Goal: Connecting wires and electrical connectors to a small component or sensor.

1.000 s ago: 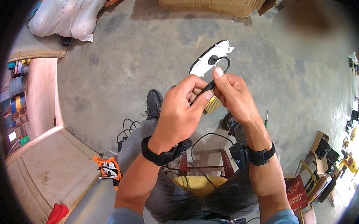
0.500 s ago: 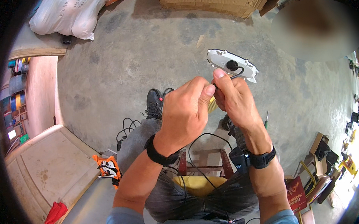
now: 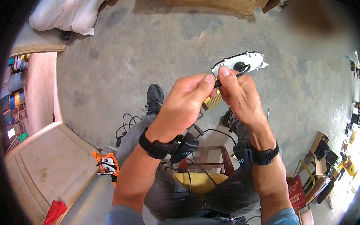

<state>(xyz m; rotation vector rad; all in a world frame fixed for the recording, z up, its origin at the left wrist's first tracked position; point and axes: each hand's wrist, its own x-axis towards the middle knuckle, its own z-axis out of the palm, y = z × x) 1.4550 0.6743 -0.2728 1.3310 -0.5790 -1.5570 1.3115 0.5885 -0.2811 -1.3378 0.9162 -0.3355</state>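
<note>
Between both hands, at chest height, is a black cable end with a thicker dark sleeve (image 3: 217, 83). My left hand (image 3: 187, 101) pinches one side of it between thumb and forefinger. Close beside it, my right hand (image 3: 241, 94) is closed round the other side, its thumb on top. From there the cable curves up to the round black hub of a white oval housing (image 3: 250, 59) with small tabs along its rim, which sits just beyond my right fingers. The fingers partly hide the sleeve and the housing's near edge.
A yellow ribbed object (image 3: 213, 101) shows beneath my hands. Black wires hang from my wrist straps over my legs and a low stool (image 3: 204, 184). A cardboard box (image 3: 207, 2) stands ahead, a white sack (image 3: 66, 11) far left, and a wooden panel (image 3: 47, 167) nearer left.
The white housing has turned, its right end swinging upward, and shifted slightly right. My left wrist has rolled, bringing its strap's black box into view. The dark sleeve between my hands shows more now.
</note>
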